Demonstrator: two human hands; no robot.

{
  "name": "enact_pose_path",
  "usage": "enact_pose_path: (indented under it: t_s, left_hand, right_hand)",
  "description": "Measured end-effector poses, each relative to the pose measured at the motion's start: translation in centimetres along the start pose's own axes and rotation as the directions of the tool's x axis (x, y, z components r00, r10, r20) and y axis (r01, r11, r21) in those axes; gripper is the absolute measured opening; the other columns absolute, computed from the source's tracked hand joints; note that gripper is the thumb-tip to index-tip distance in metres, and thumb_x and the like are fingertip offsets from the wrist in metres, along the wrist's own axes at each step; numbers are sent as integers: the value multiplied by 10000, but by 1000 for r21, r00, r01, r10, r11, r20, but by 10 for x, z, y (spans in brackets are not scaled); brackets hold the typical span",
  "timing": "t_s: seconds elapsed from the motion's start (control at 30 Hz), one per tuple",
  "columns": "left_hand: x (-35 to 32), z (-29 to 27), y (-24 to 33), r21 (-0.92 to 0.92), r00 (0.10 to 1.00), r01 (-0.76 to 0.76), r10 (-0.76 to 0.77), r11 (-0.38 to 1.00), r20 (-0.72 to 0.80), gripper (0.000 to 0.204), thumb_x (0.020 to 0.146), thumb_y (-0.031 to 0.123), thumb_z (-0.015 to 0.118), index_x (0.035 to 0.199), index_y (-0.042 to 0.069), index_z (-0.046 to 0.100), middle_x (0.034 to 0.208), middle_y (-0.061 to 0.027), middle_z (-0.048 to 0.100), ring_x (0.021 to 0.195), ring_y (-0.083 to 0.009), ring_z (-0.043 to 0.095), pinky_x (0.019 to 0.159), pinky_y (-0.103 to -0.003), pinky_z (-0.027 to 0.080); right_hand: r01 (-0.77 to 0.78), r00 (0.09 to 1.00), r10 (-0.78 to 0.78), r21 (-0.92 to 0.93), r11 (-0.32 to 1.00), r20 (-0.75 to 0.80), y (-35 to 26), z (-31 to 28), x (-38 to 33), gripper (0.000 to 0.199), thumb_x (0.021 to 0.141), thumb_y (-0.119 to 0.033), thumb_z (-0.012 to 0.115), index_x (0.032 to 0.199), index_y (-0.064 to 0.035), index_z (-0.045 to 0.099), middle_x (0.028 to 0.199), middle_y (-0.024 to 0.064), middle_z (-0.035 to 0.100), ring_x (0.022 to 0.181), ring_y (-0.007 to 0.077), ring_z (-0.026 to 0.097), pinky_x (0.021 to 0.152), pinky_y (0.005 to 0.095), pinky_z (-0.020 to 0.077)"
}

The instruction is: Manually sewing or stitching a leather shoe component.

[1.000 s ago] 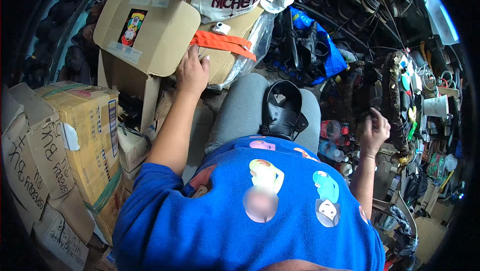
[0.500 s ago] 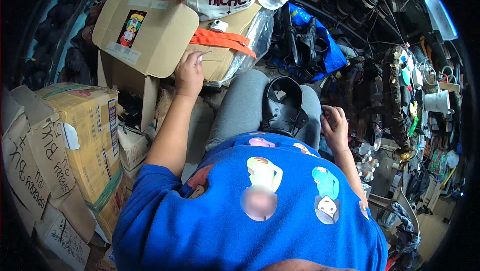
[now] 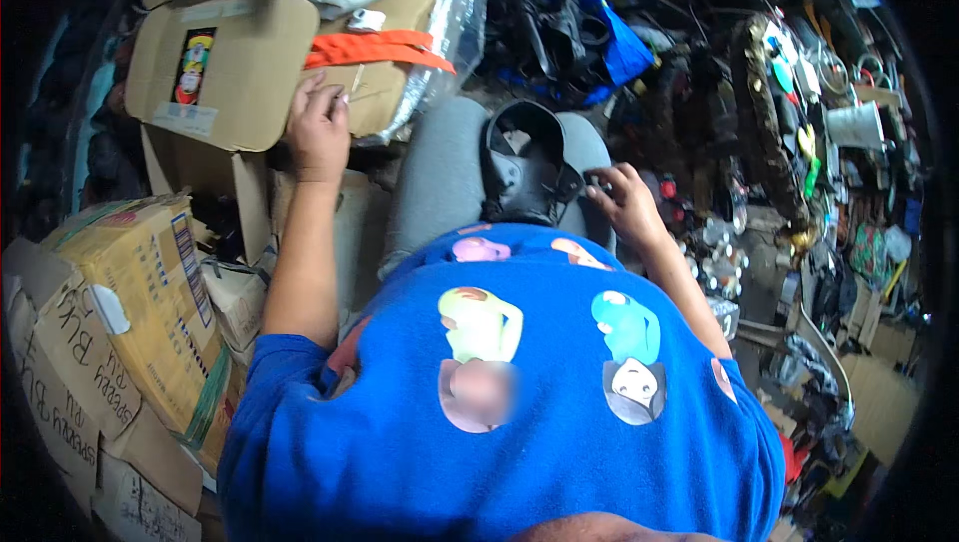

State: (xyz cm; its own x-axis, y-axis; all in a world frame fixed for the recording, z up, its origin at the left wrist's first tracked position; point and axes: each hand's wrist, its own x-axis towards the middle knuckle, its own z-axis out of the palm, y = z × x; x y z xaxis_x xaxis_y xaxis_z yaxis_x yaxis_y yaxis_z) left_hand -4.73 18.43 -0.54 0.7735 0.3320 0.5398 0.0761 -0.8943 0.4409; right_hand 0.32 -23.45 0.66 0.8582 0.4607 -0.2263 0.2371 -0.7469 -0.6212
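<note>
My left hand (image 3: pixel 320 127) rests at the near edge of a flat cardboard sheet (image 3: pixel 405 37), its fingers loosely apart beside a cardboard box flap. Just right of its fingertips, a thin, small piece (image 3: pixel 370 92) lies on the sheet; its kind is too small to tell. A black leather shoe (image 3: pixel 529 182) sits between my thighs, its opening facing up. Right of the shoe, my right hand (image 3: pixel 624 202) has bent fingers with the tips together. Whatever they pinch, if anything, is too small to make out.
An orange strip (image 3: pixel 380 47) and a small white object (image 3: pixel 367 20) lie on the sheet. An open cardboard box (image 3: pixel 225 67) stands left of it. A taped carton (image 3: pixel 150 282) is nearer. Black footwear lies on a blue bag (image 3: pixel 624 42). Tools and a white cup (image 3: pixel 854 127) crowd the right.
The whole view has shifted, so everything appears further left and higher. The thin piece near my left fingertips now lies apart from them on the cardboard sheet. The shoe stays on my lap.
</note>
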Motion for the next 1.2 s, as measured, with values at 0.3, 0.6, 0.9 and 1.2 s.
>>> enact_pose_path:
  t_s: [0.3,0.6,0.9,1.2]
  left_hand:
    - [4,-12,42,-54,975,-221,222,974,4,130,818,75,617,936,36,655,1056,-130,611,946,-273,589,831,-363,470]
    - [-36,51,131,-298,522,-508,564,808,639,577,671,57,681,1219,157,529,1180,-84,551,1221,-295,433,1065,-578,234]
    - [22,36,153,-745,706,18,520,666,482,234,658,51,701,837,16,554,928,-68,564,892,-190,565,809,-292,442]
    - [-6,56,204,-733,812,152,339,663,475,102,835,79,637,889,-6,620,996,-97,600,842,-121,595,719,-268,488]
  right_hand:
    - [54,998,-52,62,997,-39,-22,-3,-1,318,761,-148,647,1071,-90,609,905,139,578,825,300,604,712,372,491]
    - [285,958,-286,-121,951,10,-9,14,28,443,623,-17,645,1039,-169,645,1088,127,565,1008,336,566,855,416,477]
    - [80,994,-11,681,728,-105,5,-43,47,470,819,-235,695,1233,-74,539,1238,95,529,1045,171,551,903,300,443]
    - [243,965,-42,827,507,-257,-45,1,42,634,822,-274,695,1319,-24,392,1185,85,546,1105,150,497,958,291,390]
